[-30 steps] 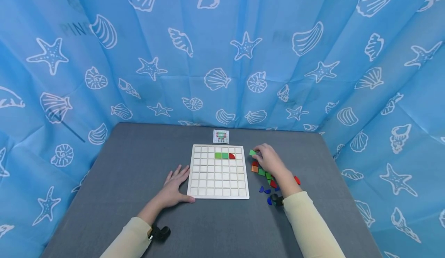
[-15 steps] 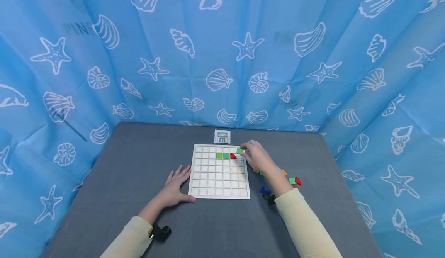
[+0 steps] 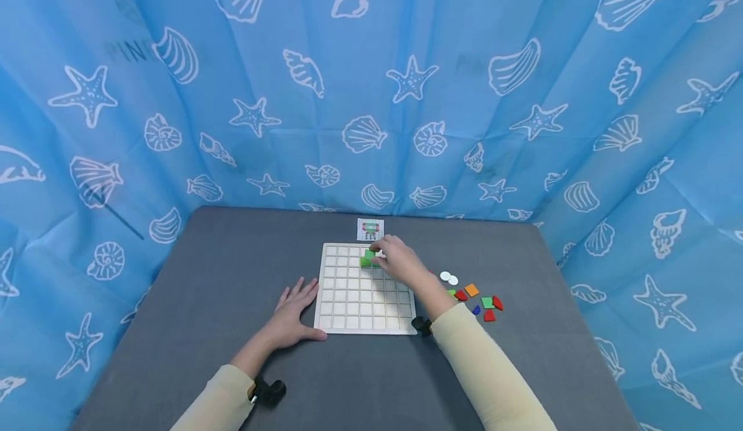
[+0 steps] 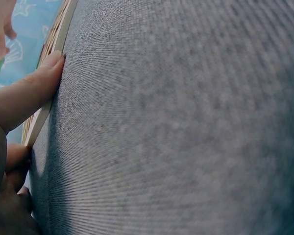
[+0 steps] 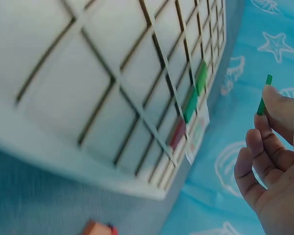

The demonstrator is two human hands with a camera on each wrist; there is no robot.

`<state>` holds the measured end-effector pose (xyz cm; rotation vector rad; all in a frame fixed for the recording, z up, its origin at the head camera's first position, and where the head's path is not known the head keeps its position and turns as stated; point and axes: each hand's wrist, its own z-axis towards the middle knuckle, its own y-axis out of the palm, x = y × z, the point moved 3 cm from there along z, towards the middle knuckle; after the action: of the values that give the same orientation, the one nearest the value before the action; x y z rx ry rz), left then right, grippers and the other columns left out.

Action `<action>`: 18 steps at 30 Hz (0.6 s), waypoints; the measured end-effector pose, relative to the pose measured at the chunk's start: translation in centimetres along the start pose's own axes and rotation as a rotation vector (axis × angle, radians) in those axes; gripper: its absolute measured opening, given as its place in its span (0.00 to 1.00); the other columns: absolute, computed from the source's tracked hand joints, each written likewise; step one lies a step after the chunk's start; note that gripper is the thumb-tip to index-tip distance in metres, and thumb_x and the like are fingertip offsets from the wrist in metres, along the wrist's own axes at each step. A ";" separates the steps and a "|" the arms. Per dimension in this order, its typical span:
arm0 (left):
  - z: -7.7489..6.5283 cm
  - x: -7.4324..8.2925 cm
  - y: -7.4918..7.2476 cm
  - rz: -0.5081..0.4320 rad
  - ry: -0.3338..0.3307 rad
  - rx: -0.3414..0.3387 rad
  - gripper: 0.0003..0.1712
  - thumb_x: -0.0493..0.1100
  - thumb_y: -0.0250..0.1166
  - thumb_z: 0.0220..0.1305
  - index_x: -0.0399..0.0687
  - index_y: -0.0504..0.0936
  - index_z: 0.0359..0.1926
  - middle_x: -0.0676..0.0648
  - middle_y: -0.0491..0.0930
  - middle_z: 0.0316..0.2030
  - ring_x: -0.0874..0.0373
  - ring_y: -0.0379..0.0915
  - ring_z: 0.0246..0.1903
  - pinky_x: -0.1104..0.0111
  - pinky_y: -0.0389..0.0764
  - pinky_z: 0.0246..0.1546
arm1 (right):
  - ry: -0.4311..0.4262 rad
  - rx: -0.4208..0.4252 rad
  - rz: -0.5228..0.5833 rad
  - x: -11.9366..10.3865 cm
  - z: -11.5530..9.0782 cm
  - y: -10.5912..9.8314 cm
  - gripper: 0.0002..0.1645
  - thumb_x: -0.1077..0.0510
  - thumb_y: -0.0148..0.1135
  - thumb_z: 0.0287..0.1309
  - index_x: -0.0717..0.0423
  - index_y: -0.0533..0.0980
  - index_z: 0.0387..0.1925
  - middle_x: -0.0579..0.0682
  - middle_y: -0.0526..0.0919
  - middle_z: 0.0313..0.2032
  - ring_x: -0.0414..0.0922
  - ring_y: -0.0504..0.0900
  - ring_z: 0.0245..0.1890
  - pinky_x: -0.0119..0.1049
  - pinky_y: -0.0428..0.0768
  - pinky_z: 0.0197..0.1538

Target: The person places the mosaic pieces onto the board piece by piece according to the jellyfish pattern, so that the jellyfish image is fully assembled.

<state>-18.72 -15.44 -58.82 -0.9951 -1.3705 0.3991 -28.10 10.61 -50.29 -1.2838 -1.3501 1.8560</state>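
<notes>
Between thumb and fingertips my right hand (image 3: 400,263) pinches a thin green square tile (image 5: 264,95) above the far rows of a white gridded board (image 3: 366,332). Seated in one row of the board are a light green tile (image 5: 201,78), a darker green tile (image 5: 190,104) and a red tile with a rounded corner (image 5: 177,133). In the head view, the right hand covers part of that row. My left hand (image 3: 293,315), fingers spread, rests on the table at the board's left edge, thumb against the near corner. The left wrist view shows the thumb (image 4: 34,88) touching the rim.
Right of the board lie white discs (image 3: 445,276), an orange square (image 3: 471,290), a green square (image 3: 487,302), a blue piece (image 3: 476,310) and several red pieces (image 3: 489,315). A small printed card (image 3: 370,229) lies behind the board. A blue curtain (image 3: 371,179) surrounds the grey table (image 3: 232,257).
My right hand has carried the green tile leftward from the loose pieces to over the board's far rows. White discs formerly behind the arm now show. The left hand stays put.
</notes>
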 end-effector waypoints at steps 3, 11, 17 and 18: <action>0.0 0.1 0.2 -0.005 0.000 -0.001 0.70 0.68 0.79 0.43 0.45 0.54 0.79 0.46 0.50 0.80 0.43 0.33 0.80 0.42 0.36 0.77 | -0.012 -0.025 -0.003 -0.3 0.6 1.0 0.16 0.54 0.64 0.68 0.54 0.82 0.53 0.50 0.82 0.48 0.48 0.79 0.53 0.44 0.81 0.54; 0.2 0.1 0.4 -0.005 0.009 -0.014 0.70 0.69 0.78 0.43 0.46 0.54 0.79 0.47 0.50 0.80 0.42 0.34 0.80 0.42 0.36 0.76 | 0.014 -0.030 -0.033 -0.3 2.0 2.9 0.15 0.53 0.65 0.68 0.52 0.82 0.53 0.48 0.81 0.47 0.46 0.79 0.52 0.43 0.82 0.53; 0.0 0.2 -0.2 -0.008 -0.013 -0.018 0.70 0.69 0.78 0.43 0.48 0.54 0.79 0.47 0.49 0.80 0.43 0.32 0.80 0.43 0.35 0.76 | -0.013 -0.063 -0.061 -0.6 3.2 3.5 0.17 0.52 0.67 0.66 0.52 0.83 0.53 0.49 0.83 0.48 0.47 0.80 0.52 0.44 0.81 0.54; 0.0 0.2 -0.2 -0.013 -0.012 -0.017 0.69 0.68 0.78 0.43 0.47 0.54 0.79 0.47 0.50 0.80 0.42 0.32 0.80 0.42 0.35 0.76 | -0.012 -0.076 -0.070 -0.6 3.4 3.6 0.16 0.52 0.67 0.65 0.52 0.84 0.52 0.49 0.84 0.48 0.47 0.80 0.52 0.44 0.81 0.54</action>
<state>-18.77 -15.40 -58.53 -0.9985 -1.3926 0.3845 -30.41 7.23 -53.16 -1.2481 -1.4657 1.7831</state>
